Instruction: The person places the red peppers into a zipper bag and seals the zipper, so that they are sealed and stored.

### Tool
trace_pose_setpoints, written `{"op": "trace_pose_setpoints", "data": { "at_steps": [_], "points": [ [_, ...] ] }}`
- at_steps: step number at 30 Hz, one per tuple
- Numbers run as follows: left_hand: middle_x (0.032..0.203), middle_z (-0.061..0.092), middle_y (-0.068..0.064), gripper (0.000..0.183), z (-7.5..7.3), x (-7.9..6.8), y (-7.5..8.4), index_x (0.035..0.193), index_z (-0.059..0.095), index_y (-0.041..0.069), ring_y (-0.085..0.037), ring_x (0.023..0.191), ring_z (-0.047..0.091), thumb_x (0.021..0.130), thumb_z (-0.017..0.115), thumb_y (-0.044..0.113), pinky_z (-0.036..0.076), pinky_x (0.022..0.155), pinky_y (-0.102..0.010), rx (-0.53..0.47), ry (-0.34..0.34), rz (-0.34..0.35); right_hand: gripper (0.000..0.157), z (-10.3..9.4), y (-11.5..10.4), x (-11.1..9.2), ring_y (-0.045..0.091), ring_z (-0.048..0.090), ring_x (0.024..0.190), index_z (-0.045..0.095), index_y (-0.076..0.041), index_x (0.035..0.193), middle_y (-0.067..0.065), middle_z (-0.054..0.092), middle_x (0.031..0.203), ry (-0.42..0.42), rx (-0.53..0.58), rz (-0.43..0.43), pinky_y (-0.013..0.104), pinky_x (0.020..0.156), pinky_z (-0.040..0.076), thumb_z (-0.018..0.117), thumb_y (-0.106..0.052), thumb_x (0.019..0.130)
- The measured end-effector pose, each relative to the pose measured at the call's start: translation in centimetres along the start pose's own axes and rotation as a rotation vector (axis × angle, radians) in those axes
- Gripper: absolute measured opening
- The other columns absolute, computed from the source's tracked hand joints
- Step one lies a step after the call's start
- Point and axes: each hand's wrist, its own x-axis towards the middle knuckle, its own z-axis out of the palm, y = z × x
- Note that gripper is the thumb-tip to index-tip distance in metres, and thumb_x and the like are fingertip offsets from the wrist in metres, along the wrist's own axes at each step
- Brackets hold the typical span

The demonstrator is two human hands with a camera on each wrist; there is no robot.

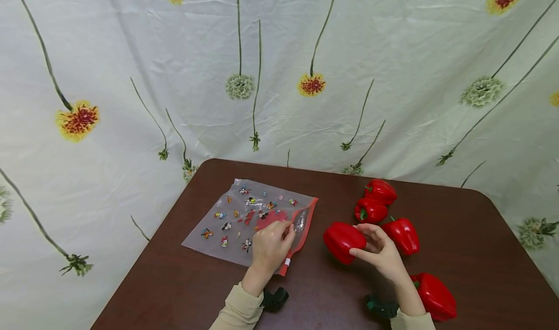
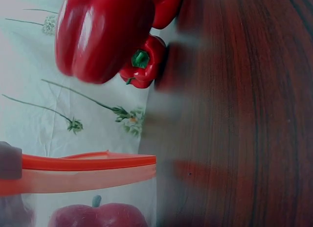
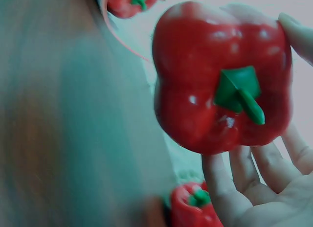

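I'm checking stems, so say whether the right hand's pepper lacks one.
No: the right hand holds a pepper with a green stem.

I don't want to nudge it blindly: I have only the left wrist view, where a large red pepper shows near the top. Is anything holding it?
Observer: Yes. In the head view, the right hand holds that pepper.
Operator: What is on the side of it hidden from me?
Observer: A green stem; the right wrist view shows it facing that camera.
Operator: How many others lie loose?
Observer: The head view shows four on the table: two near its far edge, one just past the right hand and one beside the right sleeve.
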Motion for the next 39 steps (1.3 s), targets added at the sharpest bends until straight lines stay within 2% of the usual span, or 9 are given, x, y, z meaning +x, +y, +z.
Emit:
{"op": "trace_pose_setpoints", "data": {
  "at_steps": [5, 11, 18, 24, 31, 34, 39],
  "points": [
    [0.060, 0.056, 0.004, 0.005, -0.1, 0.0, 0.1, 0.073, 0.069, 0.010, -0.005, 0.045, 0.045, 0.075, 0.072, 0.010, 0.035, 0.040, -0.016, 0.001, -0.005, -0.001, 0.054, 2.0, 0.9, 0.6, 0.009, 0.055, 0.105, 0.045, 0.005, 0.126, 0.005, 0.058, 0.122, 0.006, 0.080, 0.008, 0.022, 0.084, 0.047, 0.071, 0.003, 0.078],
    [0.059, 0.056, 0.004, 0.006, 0.0, 0.0, 0.1, 0.072, 0.068, 0.010, -0.005, 0.044, 0.045, 0.074, 0.074, 0.010, 0.036, 0.041, -0.016, -0.006, 0.002, 0.004, 0.055, 3.8, 1.4, 1.2, 0.011, 0.053, 0.108, 0.047, 0.001, 0.125, 0.010, 0.056, 0.125, 0.040, 0.115, 0.057, 0.023, 0.085, 0.046, 0.073, 0.000, 0.076],
    [0.059, 0.053, 0.005, 0.006, 0.3, 0.0, 0.1, 0.071, 0.067, 0.010, -0.005, 0.045, 0.043, 0.077, 0.067, 0.009, 0.034, 0.040, -0.018, 0.003, 0.015, 0.032, 0.057, 5.4, 1.7, 1.7, 0.018, 0.051, 0.111, 0.048, -0.006, 0.127, 0.010, 0.052, 0.130, 0.049, 0.140, 0.128, 0.027, 0.089, 0.045, 0.075, -0.006, 0.077],
    [0.060, 0.054, 0.005, 0.005, 0.2, -0.1, 0.2, 0.073, 0.068, 0.011, -0.004, 0.046, 0.044, 0.079, 0.067, 0.011, 0.035, 0.041, -0.017, 0.002, -0.013, 0.020, 0.054, 6.7, 1.8, 2.0, 0.024, 0.050, 0.112, 0.048, -0.004, 0.126, 0.013, 0.052, 0.130, 0.039, 0.168, 0.106, 0.027, 0.091, 0.044, 0.073, -0.003, 0.078],
    [0.061, 0.057, 0.003, 0.007, 0.1, -0.1, 0.4, 0.074, 0.069, 0.010, -0.006, 0.047, 0.046, 0.079, 0.066, 0.013, 0.040, 0.042, -0.019, -0.004, -0.024, 0.020, 0.053, 7.9, 2.0, 2.4, 0.029, 0.051, 0.115, 0.046, -0.002, 0.126, 0.015, 0.049, 0.131, 0.026, 0.189, 0.108, 0.045, 0.103, 0.033, 0.072, -0.003, 0.079],
    [0.061, 0.058, 0.003, 0.006, 0.2, -0.2, 0.4, 0.074, 0.069, 0.011, -0.007, 0.047, 0.047, 0.079, 0.068, 0.014, 0.041, 0.042, -0.020, 0.003, -0.015, 0.028, 0.053, 8.2, 2.1, 2.5, 0.029, 0.052, 0.114, 0.047, -0.001, 0.125, 0.015, 0.050, 0.129, 0.035, 0.197, 0.110, 0.044, 0.103, 0.034, 0.073, -0.003, 0.079],
    [0.061, 0.058, 0.003, 0.005, 0.3, -0.2, 0.3, 0.074, 0.070, 0.010, -0.007, 0.047, 0.047, 0.078, 0.069, 0.014, 0.041, 0.042, -0.019, 0.008, -0.017, 0.027, 0.049, 8.4, 2.4, 2.6, 0.028, 0.053, 0.113, 0.052, -0.003, 0.123, 0.012, 0.055, 0.125, 0.063, 0.149, 0.111, 0.043, 0.099, 0.039, 0.074, -0.008, 0.079]
  ]
}}
